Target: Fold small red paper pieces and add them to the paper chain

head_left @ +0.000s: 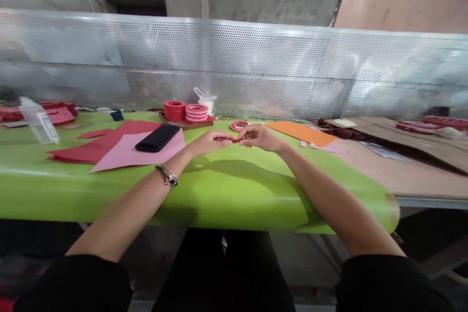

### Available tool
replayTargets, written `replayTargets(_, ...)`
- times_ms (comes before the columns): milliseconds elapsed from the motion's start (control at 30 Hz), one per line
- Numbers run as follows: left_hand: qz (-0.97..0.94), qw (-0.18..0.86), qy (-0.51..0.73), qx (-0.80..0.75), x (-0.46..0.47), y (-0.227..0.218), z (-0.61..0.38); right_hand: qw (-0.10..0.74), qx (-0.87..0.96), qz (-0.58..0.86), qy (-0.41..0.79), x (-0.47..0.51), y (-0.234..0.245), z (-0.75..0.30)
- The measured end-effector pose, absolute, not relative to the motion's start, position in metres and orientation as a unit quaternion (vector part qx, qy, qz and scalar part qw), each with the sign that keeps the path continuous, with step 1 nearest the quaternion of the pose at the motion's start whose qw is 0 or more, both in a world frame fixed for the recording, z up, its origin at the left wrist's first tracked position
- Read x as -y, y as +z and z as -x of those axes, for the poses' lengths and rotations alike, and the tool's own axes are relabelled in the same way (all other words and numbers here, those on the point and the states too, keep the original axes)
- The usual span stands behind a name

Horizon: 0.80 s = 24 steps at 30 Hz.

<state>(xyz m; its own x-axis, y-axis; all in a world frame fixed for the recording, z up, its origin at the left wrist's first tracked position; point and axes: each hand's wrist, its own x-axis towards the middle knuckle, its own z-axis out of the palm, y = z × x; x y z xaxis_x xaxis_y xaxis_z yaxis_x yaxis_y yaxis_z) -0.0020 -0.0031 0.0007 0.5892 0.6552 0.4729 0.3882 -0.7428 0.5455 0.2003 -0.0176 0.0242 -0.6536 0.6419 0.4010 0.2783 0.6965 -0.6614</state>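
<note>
Over the middle of the green table cover (pixel 226 190), my two hands meet at a thin red strip (pixel 236 141). My left hand (pixel 209 142) is closed on its left part, and my right hand (pixel 258 137) pinches its right end between thumb and fingertips. The strip is small and partly covered by the fingers, so I cannot tell whether it is paper or cord. Just behind the hands lies a pink and red braided ring (pixel 239 126), flat on the cover.
Left of the hands, a black phone (pixel 158 138) rests on pink paper (pixel 126 152) and red paper (pixel 82 148). Stacked braided rings (pixel 174 111) sit on a brown tray (pixel 190 126). A clear bottle (pixel 39 121) stands far left. Orange paper (pixel 302 132) and cardboard (pixel 405 139) lie right.
</note>
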Motion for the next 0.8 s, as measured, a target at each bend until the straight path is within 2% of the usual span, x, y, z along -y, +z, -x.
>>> replayTargets(133, -0.871, 0.202, 0.334, -0.298, 0.003, 0.001, 0.003, 0.329, 0.852, 0.266, 0.309, 0.018, 0.022, -0.195)
replayTargets(500, -0.89, 0.188, 0.322, -0.263, 0.015, 0.007, 0.0, 0.279, 0.822, 0.23, 0.441, 0.018, 0.031, -0.215)
replayTargets(800, -0.892, 0.138, 0.374, -0.214, 0.014, 0.007, -0.002, 0.308, 0.801, 0.207, 0.469, 0.017, 0.027, -0.208)
